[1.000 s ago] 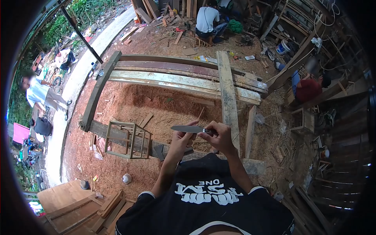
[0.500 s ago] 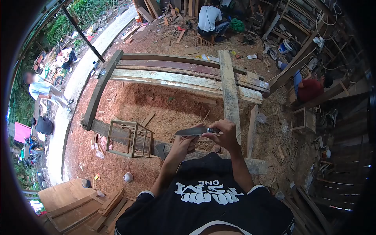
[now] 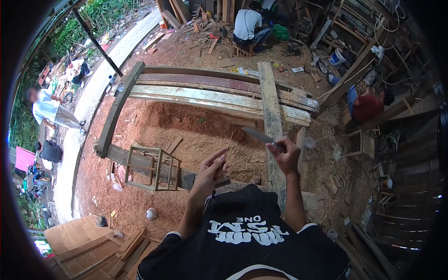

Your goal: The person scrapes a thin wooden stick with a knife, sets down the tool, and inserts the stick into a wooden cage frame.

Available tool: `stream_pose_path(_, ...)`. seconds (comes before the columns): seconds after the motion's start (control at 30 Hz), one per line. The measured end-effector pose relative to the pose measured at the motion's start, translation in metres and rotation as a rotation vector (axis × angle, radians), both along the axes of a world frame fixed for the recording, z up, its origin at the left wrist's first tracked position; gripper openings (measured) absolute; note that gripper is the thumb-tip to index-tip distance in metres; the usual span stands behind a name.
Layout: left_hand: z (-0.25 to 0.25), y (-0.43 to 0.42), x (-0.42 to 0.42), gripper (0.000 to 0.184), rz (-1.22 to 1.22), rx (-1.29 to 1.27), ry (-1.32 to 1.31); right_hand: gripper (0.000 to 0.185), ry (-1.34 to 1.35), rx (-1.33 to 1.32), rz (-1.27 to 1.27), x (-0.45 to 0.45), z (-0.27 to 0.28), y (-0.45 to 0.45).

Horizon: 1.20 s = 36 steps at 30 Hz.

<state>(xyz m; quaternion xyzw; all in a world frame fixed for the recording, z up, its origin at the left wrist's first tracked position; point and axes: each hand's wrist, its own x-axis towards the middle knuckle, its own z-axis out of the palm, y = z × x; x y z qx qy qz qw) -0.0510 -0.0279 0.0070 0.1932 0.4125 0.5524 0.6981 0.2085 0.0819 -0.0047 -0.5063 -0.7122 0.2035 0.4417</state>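
Observation:
My right hand [image 3: 285, 156] is closed round the handle of a knife [image 3: 256, 135], whose grey blade points up and left, apart from my left hand. My left hand [image 3: 213, 171] is pinched, thumb against fingers, with a thin stick [image 3: 230, 140] rising from the fingertips. A small dark piece [image 3: 223, 182] shows just below the left fingers; whether the hand touches it, I cannot tell. Both hands are above the near side of a wooden frame of beams [image 3: 272, 116], over shavings on the ground.
Long boards [image 3: 200, 95] lie across the frame. A small slatted wooden frame [image 3: 151, 168] stands at the left. A person in white [image 3: 247, 24] sits at the back, a person in red [image 3: 368, 107] at the right. Loose timber [image 3: 133, 242] lies at the lower left.
The knife has come away from the left hand, moving up and right with its blade now slanted. My left hand has shifted slightly left with the stick.

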Motion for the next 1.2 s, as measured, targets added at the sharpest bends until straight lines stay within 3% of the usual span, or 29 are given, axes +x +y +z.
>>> stream_pose_path(0.33,-0.003,0.003,0.009,0.044,-0.01,-0.025,0.011,0.042,0.061,-0.06,0.383,-0.063,0.018,-0.033)
stream_pose_path(0.67,0.002,-0.005,0.012,0.04,-0.027,0.017,0.101,0.044,-0.062,0.15,0.434,-0.057,0.012,-0.02)
stream_pose_path(0.87,0.004,-0.005,0.01,0.038,-0.068,-0.005,0.01,0.043,-0.071,0.217,0.384,-0.051,0.003,-0.014)
stream_pose_path(0.93,0.006,-0.008,0.004,0.04,-0.107,-0.014,-0.019,0.043,0.084,0.102,0.178,-0.038,-0.014,0.002)
stream_pose_path(1.0,0.012,-0.022,0.0,0.043,-0.174,-0.014,-0.033,0.046,-0.075,0.029,-0.185,-0.002,-0.033,0.032)
stream_pose_path(1.1,0.007,-0.024,-0.001,0.044,-0.061,-0.046,-0.021,0.052,0.024,-0.007,-0.191,0.024,-0.009,0.032)
stream_pose_path(1.2,0.005,-0.014,0.0,0.045,0.008,-0.025,-0.025,0.052,0.024,0.028,-0.033,0.01,-0.002,0.015)
